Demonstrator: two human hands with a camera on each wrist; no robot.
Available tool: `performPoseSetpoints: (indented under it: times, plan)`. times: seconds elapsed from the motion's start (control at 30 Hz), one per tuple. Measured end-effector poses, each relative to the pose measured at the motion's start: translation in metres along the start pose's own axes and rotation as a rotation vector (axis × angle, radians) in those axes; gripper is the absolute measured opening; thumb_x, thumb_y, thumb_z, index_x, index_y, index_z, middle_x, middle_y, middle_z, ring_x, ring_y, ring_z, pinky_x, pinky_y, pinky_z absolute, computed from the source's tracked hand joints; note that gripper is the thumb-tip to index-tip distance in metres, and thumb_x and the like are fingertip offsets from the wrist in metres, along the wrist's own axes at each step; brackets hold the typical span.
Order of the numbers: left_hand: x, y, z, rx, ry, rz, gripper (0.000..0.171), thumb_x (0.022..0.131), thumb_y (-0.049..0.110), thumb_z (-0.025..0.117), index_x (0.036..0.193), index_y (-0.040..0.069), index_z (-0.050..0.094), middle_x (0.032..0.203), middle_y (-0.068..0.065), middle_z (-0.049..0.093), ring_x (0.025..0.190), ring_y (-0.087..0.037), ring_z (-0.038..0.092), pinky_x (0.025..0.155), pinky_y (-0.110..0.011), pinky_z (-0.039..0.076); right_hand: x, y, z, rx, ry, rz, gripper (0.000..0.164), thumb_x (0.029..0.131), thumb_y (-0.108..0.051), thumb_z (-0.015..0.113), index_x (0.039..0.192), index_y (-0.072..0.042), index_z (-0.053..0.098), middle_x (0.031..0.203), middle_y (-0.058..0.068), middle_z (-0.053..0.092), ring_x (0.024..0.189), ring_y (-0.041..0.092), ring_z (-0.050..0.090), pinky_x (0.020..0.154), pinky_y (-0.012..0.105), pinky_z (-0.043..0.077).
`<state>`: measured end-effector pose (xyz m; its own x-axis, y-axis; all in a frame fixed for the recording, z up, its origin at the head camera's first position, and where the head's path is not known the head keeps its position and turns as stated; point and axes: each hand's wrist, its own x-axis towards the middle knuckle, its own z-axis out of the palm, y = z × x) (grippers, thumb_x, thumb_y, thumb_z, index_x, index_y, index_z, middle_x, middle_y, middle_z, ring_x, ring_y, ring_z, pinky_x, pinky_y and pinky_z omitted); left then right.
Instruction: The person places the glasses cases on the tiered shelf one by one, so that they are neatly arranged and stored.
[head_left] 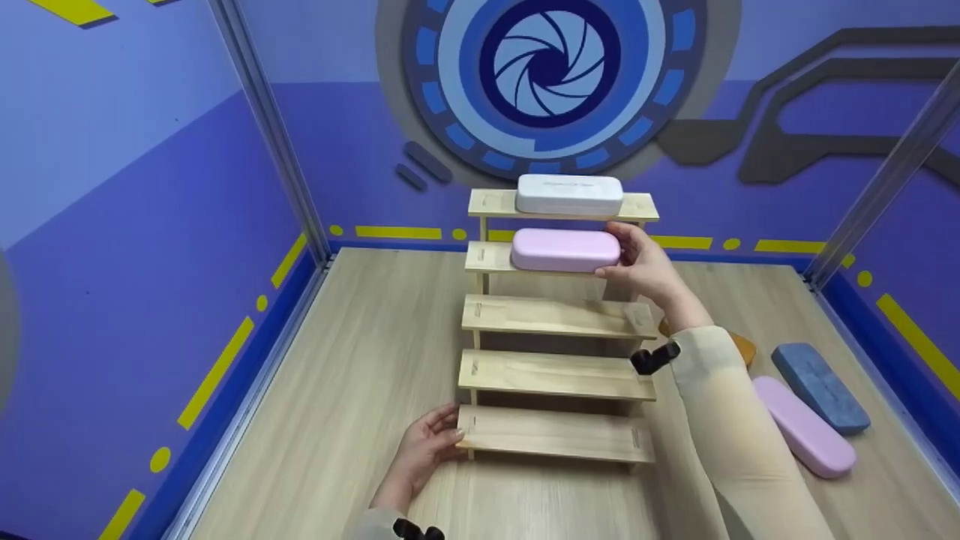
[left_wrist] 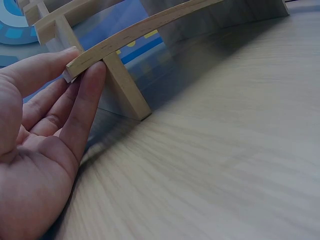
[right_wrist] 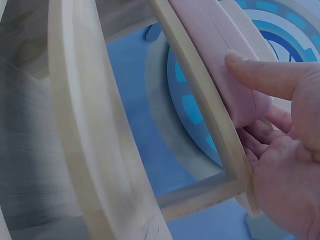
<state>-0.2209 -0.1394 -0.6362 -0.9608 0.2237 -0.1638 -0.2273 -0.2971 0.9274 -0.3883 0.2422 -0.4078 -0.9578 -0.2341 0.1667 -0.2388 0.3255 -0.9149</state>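
right hand [head_left: 646, 264] grips right end of smooth pink oblong case [head_left: 566, 250] on second-highest tier [head_left: 489, 257] of pale wooden stepped rack [head_left: 555, 315], bare to the case's left; left hand [head_left: 420, 446] pinches lowest tier [head_left: 555, 435] at left edge.

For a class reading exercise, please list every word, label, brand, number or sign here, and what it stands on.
White case, top: one line of print, too small and blurred to read.
Pink case in the right hand: no text visible.
No other words or numbers can be read.
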Motion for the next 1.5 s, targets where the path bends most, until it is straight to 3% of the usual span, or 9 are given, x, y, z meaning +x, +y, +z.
performPoseSetpoints:
  times: [0.13, 0.23, 0.43, 0.63, 0.87, 1.0, 1.2, 1.4, 1.5]
  plan:
    - [0.000, 0.001, 0.000, 0.008, 0.004, 0.000, 0.067, 0.092, -0.003, 0.067, 0.151, -0.010, 0.037, 0.118, -0.002, 0.061, 0.097, -0.011, 0.065, 0.082, -0.030, 0.064, -0.009, 0.003, -0.003, 0.046, 0.038, -0.026, 0.082, 0.087, 0.005, 0.076, 0.156, 0.003, 0.033, 0.159, 0.023, 0.040, 0.148, 0.035, 0.041, 0.125, 0.037, 0.036]
    - [0.000, 0.002, 0.000, 0.020, 0.005, -0.002, 0.066, 0.093, -0.002, 0.067, 0.151, -0.010, 0.037, 0.119, -0.003, 0.061, 0.098, -0.012, 0.066, 0.081, -0.030, 0.064, -0.015, 0.005, -0.005, 0.081, 0.071, -0.044, 0.079, 0.088, 0.005, 0.075, 0.155, 0.003, 0.035, 0.157, 0.024, 0.043, 0.147, 0.036, 0.042, 0.126, 0.043, 0.035]
    - [-0.001, 0.003, 0.000, 0.023, 0.014, -0.004, 0.065, 0.093, -0.001, 0.068, 0.151, -0.010, 0.039, 0.120, -0.004, 0.062, 0.099, -0.013, 0.067, 0.081, -0.032, 0.064, -0.025, 0.009, -0.008, 0.134, 0.129, -0.071, 0.072, 0.090, 0.004, 0.073, 0.153, 0.005, 0.038, 0.151, 0.023, 0.050, 0.139, 0.030, 0.050, 0.121, 0.036, 0.042]
    - [-0.001, 0.002, -0.001, 0.026, 0.011, -0.010, 0.068, 0.092, 0.001, 0.069, 0.151, -0.010, 0.037, 0.123, -0.006, 0.064, 0.102, -0.014, 0.068, 0.083, -0.032, 0.064, -0.036, 0.016, -0.012, 0.210, 0.178, -0.106, 0.069, 0.090, 0.011, 0.068, 0.152, 0.005, 0.039, 0.134, -0.006, 0.058, 0.134, 0.023, 0.053, 0.116, 0.024, 0.044]
    - [-0.003, 0.002, 0.000, 0.045, 0.016, -0.019, 0.068, 0.093, 0.002, 0.069, 0.152, -0.010, 0.037, 0.123, -0.005, 0.065, 0.102, -0.013, 0.068, 0.082, -0.030, 0.063, -0.057, 0.020, -0.015, 0.275, 0.235, -0.120, 0.068, 0.089, 0.009, 0.071, 0.149, 0.004, 0.042, 0.142, 0.011, 0.056, 0.130, 0.019, 0.056, 0.113, 0.022, 0.046]
    - [-0.003, 0.002, 0.000, 0.044, 0.015, -0.017, 0.068, 0.093, 0.002, 0.069, 0.152, -0.010, 0.037, 0.122, -0.006, 0.065, 0.101, -0.013, 0.068, 0.082, -0.030, 0.063, -0.070, 0.021, -0.019, 0.251, 0.261, -0.110, 0.065, 0.090, 0.005, 0.073, 0.148, -0.001, 0.044, 0.141, 0.005, 0.059, 0.131, 0.017, 0.055, 0.118, 0.025, 0.042]
    - [-0.003, 0.000, 0.000, 0.022, -0.002, -0.010, 0.070, 0.093, 0.001, 0.068, 0.152, -0.012, 0.034, 0.120, -0.004, 0.063, 0.100, -0.012, 0.067, 0.081, -0.029, 0.063, -0.094, 0.026, -0.029, 0.238, 0.305, -0.133, 0.066, 0.090, 0.005, 0.073, 0.149, 0.001, 0.044, 0.136, -0.009, 0.062, 0.131, 0.012, 0.055, 0.108, 0.012, 0.045]
    - [-0.001, 0.001, 0.001, 0.011, -0.003, -0.006, 0.069, 0.093, 0.000, 0.068, 0.151, -0.012, 0.035, 0.119, -0.003, 0.062, 0.100, -0.012, 0.066, 0.081, -0.029, 0.062, -0.124, 0.037, -0.043, 0.177, 0.374, -0.135, 0.064, 0.092, 0.001, 0.073, 0.150, -0.005, 0.046, 0.142, 0.001, 0.059, 0.130, 0.010, 0.055, 0.106, 0.009, 0.045]
    - [-0.002, 0.001, 0.001, 0.017, 0.001, -0.005, 0.069, 0.092, 0.001, 0.068, 0.151, -0.012, 0.035, 0.121, -0.004, 0.063, 0.101, -0.013, 0.066, 0.081, -0.030, 0.062, -0.139, 0.044, -0.050, 0.142, 0.405, -0.112, 0.064, 0.093, -0.004, 0.074, 0.150, -0.011, 0.047, 0.143, -0.001, 0.058, 0.130, 0.007, 0.055, 0.107, 0.009, 0.045]
